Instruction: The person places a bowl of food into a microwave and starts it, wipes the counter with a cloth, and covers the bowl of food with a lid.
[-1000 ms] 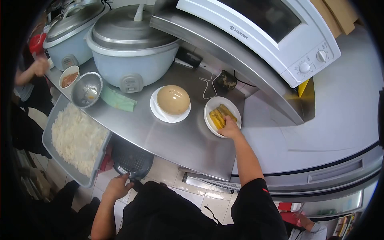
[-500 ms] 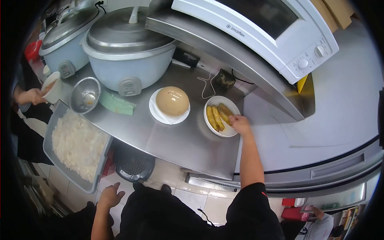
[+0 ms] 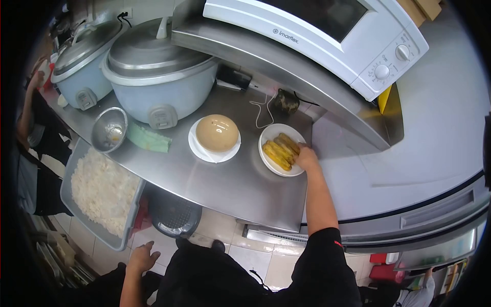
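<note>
Right hand [image 3: 308, 158] over right rim of white bowl [image 3: 270, 134], right end of steel counter [image 3: 230, 187]; fingers among the yellow rolls [image 3: 279, 152] inside, cannot tell if pinching one. Left hand [image 3: 142, 258] empty, near left, fingers loosely spread. Light, even finger pressure likely best; they look soft

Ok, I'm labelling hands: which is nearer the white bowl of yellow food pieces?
Right. The right hand reaches into the white bowl from its right; the left hand is farther, lower left, off the counter.
</note>
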### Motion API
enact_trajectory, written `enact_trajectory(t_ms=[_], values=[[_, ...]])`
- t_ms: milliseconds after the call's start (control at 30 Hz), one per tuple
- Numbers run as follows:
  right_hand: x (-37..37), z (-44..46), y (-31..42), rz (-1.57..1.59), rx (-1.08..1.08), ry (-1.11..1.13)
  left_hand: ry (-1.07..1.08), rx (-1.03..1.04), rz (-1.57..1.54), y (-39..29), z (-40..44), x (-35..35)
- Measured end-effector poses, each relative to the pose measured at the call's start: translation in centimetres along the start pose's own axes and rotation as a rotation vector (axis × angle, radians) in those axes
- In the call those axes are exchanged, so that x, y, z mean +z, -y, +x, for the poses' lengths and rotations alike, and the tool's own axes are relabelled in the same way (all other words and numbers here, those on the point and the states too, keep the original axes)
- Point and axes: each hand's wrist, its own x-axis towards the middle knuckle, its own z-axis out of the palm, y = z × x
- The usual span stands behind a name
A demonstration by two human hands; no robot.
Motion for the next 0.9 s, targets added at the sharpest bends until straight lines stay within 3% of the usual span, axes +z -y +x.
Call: enact_trajectory(t_ms=[100,200,300,500,600,900], values=[[2.5,2.7,-2.2,0.042,-0.119,-0.066,0.051,-0.054,0.038,-0.3,-0.9,0.4],[0.1,3.1,-1.3,0.217,-0.046,0.223,0.075,-0.062,0.085,-0.7,-1.4,1.1],[1.4,4.4,-1.2,-0.111,-0.075,0.206,0.071,-0.061,0.078,-0.3,-1.3,2.1],[0.2,4.0,0.0,-0.025,0.139,0.256,0.031,-0.097,0.027,-0.9,-1.6,2.2],[0.8,3.9,-0.6,0.009,0.041,0.157,0.029,-0.113,0.001,-1.0,-1.5,2.7],[-1.8,5.5,-1.5,0.204,0.097,0.368,0.066,-0.076,0.018,-0.2,-0.7,5.0]])
